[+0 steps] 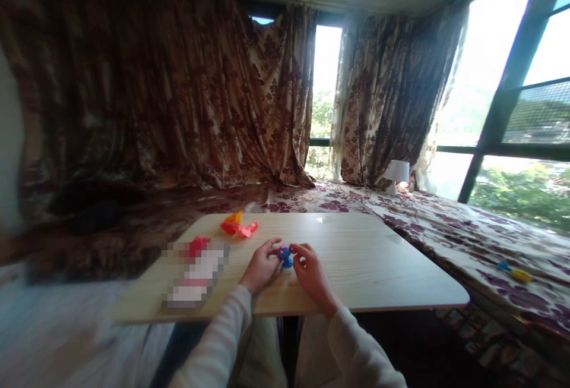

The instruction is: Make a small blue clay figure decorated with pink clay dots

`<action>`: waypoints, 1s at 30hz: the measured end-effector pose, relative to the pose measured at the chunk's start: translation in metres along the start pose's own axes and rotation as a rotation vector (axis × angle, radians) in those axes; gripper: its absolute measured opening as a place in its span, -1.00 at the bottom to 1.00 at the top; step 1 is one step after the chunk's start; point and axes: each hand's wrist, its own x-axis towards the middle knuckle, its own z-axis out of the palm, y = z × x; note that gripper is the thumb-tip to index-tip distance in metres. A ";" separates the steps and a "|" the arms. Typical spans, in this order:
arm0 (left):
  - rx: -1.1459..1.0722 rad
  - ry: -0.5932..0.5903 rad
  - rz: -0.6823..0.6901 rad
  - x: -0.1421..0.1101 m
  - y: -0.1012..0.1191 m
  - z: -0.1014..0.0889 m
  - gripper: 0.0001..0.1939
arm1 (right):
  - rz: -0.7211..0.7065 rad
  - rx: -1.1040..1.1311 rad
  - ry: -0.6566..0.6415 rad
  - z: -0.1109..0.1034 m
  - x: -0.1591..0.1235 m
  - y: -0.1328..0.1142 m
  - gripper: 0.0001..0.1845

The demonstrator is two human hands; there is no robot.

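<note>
A small blue figure (pixel 285 255) with pink-red spots on its rounded top stands upright on the light wooden table (pixel 356 263), close to its near edge. My left hand (pixel 262 266) is curled against the figure's left side, thumb and fingers closed on it. From the right, the fingertips of my right hand (pixel 310 269) pinch at the figure's upper part. The fingers partly cover its sides, and its finer details are too small to make out.
Crumpled red and orange pieces (pixel 239 225) lie at the table's back left. A blurred-out flat object (pixel 196 278) with a red piece (pixel 200 246) by its far end is on the left. A white lamp (pixel 397 175) and a yellow-blue item (pixel 521 275) rest on the flowered cloth.
</note>
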 end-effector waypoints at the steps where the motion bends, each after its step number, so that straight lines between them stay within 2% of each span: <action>1: -0.006 -0.001 -0.006 0.001 0.000 0.000 -0.52 | 0.013 0.011 0.008 0.000 0.000 0.002 -0.60; 10: 0.022 -0.084 -0.032 0.002 -0.003 0.003 -0.36 | 0.143 0.026 0.077 0.002 0.000 0.012 -0.61; 17: 0.156 0.033 0.041 0.012 -0.011 0.011 -0.44 | 0.215 0.019 0.162 0.000 0.001 0.016 -0.63; 26: 0.321 -0.005 0.072 0.011 -0.010 0.014 -0.37 | 0.323 0.019 0.214 0.000 0.002 0.019 -0.64; 28: 0.368 0.004 0.076 0.007 -0.007 0.011 -0.37 | 0.330 0.021 0.213 -0.001 0.002 0.019 -0.63; 30: 0.460 0.027 0.092 0.003 0.000 0.000 -0.38 | 0.335 0.023 0.214 -0.001 0.002 0.019 -0.62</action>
